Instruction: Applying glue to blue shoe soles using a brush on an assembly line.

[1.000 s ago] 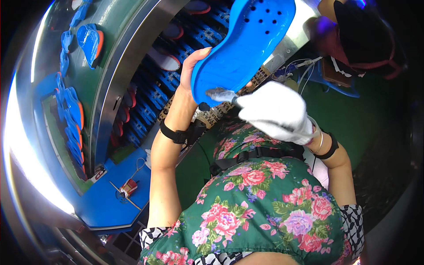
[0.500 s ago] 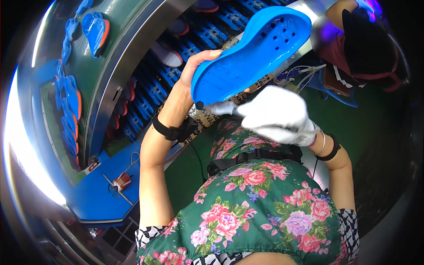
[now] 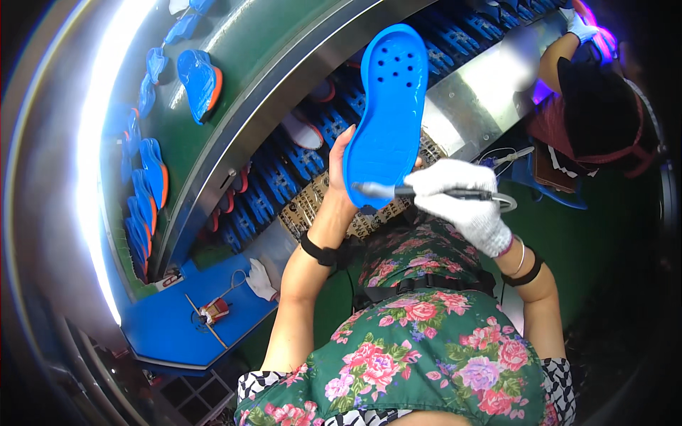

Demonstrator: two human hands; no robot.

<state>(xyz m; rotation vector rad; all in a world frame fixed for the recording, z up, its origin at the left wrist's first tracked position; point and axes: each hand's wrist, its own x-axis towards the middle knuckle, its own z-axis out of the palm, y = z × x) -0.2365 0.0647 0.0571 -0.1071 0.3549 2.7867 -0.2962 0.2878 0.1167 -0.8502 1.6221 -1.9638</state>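
My bare left hand (image 3: 339, 174) grips a blue shoe sole (image 3: 387, 135) by its heel end, with its shallow, shiny inner side facing up and the toe pointing away. Several small dark holes pierce the sole near the toe. In a white knitted glove, my right hand (image 3: 462, 206) holds a brush (image 3: 376, 190) with a dark handle and a grey hose curving from its back end. Its pale bristles are over the heel of the sole, slightly blurred; whether they touch cannot be made out.
On the left, a green conveyor belt (image 3: 245, 60) behind a metal rail carries blue-and-orange soles (image 3: 199, 84). Below the rail is a rack of blue parts (image 3: 266, 177). A blue table (image 3: 153, 319) holds a small red container (image 3: 214, 311). Another person (image 3: 561, 92) works at the right.
The sole has swung from a slant to nearly upright, its toe moving left. My right hand has shifted slightly down and right, and the brush now lies over the heel.
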